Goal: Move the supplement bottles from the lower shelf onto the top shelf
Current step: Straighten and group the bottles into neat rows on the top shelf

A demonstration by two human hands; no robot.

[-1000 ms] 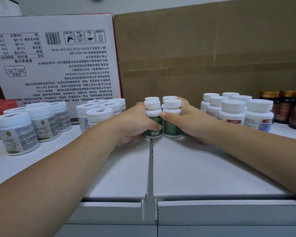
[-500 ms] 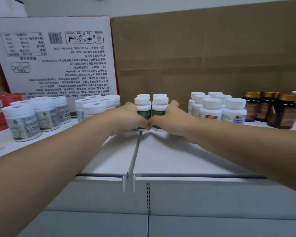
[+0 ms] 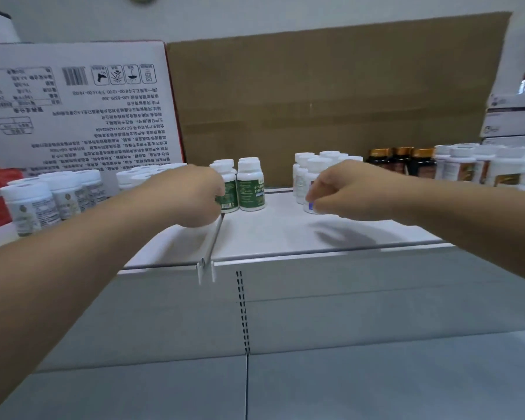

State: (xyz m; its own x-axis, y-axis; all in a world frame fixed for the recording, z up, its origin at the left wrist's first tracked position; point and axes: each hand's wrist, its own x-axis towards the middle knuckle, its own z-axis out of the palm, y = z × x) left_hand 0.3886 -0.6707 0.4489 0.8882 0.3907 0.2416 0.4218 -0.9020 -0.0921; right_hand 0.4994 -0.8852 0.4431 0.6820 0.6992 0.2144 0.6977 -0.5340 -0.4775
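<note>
- On the top shelf (image 3: 285, 234), the four green-labelled bottles (image 3: 250, 189) stand upright in a tight two-by-two block at the far end of the divider rail (image 3: 214, 237), in front of the brown carton (image 3: 331, 101). Half a second ago both your hands were clasped round the front pair.
- Your right hand (image 3: 343, 192) has let go and swung to your right. It now hangs with fingers loosely curled in front of the neighbouring white-capped bottles (image 3: 308, 168). Its fingertips overlap the base of the front one, and I cannot tell whether they touch it or hold anything.
- Your left hand (image 3: 191, 195) has slid back towards you, yet it still lies against the left front bottle. Its fingers are curled under, and whether they still grip is not shown.
- The right front bottle stands free with nothing touching it, which suggests this batch is delivered.
- Judging by that, you should draw both hands clear without brushing the block, then go down for more. The lower shelf is out of view, so I cannot say how many bottles remain there.
</note>
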